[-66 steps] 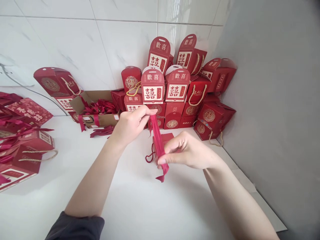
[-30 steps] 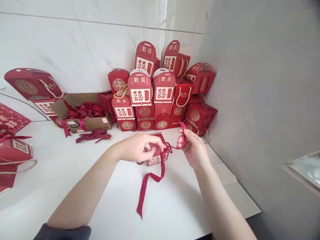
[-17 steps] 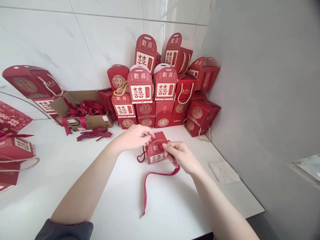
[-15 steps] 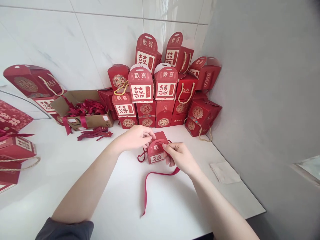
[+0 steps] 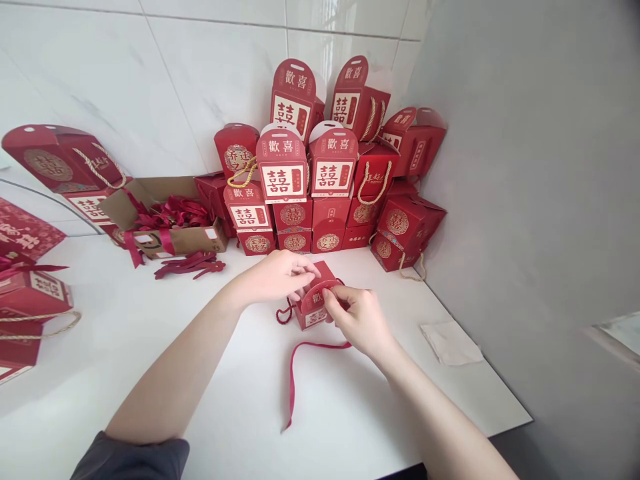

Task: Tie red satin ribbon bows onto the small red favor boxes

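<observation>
A small red gift box (image 5: 316, 317) with a rounded top flap and gold-and-white lettering stands on the white table in front of me. My right hand (image 5: 359, 319) pinches at the right side of its flap, thumb and forefinger together on a dark red ribbon (image 5: 291, 380). The ribbon's loose length runs from under that hand and curves toward me across the table. Behind the flap's left side is my left hand (image 5: 285, 275), its fingers loosely bent and apart; their tips are partly hidden. A dark red cord handle (image 5: 285, 313) hangs at the box's left.
Stacked red gift boxes (image 5: 285, 170) line the tiled wall. An open cardboard box (image 5: 195, 241) holds many ribbons, with a ribbon bundle (image 5: 187, 265) before it. More red boxes (image 5: 30, 300) stand at far left. A folded white tissue (image 5: 451, 343) lies near the grey wall.
My right hand has moved slightly in against the flap, which now leans and turns a little. My left fingers have shifted right behind it. The ribbon's tail lies almost as before.
</observation>
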`<control>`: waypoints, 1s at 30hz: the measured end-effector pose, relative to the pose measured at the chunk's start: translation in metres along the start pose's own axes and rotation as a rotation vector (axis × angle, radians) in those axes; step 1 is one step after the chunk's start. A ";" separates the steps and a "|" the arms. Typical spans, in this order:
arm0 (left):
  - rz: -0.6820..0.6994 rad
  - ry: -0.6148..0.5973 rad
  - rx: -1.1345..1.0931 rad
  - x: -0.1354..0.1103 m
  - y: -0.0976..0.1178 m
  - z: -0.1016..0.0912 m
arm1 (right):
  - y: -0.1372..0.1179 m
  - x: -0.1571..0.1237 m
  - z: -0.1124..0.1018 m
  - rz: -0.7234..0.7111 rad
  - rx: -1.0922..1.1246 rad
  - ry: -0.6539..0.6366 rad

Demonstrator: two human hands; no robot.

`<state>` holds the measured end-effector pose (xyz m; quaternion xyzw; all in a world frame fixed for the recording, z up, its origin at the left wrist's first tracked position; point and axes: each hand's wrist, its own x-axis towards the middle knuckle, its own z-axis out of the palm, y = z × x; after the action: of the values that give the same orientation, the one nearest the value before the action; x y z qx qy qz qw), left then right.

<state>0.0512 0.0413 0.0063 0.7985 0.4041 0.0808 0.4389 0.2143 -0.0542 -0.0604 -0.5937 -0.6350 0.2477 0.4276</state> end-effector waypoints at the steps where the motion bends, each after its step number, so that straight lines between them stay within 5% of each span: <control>1: 0.005 -0.006 0.005 0.000 0.001 0.001 | 0.001 0.000 0.000 -0.009 0.004 -0.010; 9: 0.074 -0.066 0.047 0.000 0.000 -0.001 | 0.006 0.003 0.003 -0.013 0.003 -0.067; 15: 0.353 0.353 0.247 -0.013 0.017 -0.004 | 0.000 0.003 -0.007 -0.216 0.003 0.270; 20: 0.603 0.384 0.254 -0.023 0.027 -0.007 | -0.007 0.005 -0.012 -0.224 0.372 0.085; 25: 0.326 0.260 0.132 -0.007 0.001 -0.018 | -0.002 0.023 -0.003 0.013 0.399 0.121; 30: 0.121 0.203 0.074 0.012 -0.028 -0.027 | -0.001 0.040 0.008 0.105 0.335 0.051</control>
<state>0.0301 0.0746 -0.0016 0.8248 0.4002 0.1723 0.3603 0.2098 -0.0143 -0.0541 -0.5525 -0.5422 0.3568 0.5229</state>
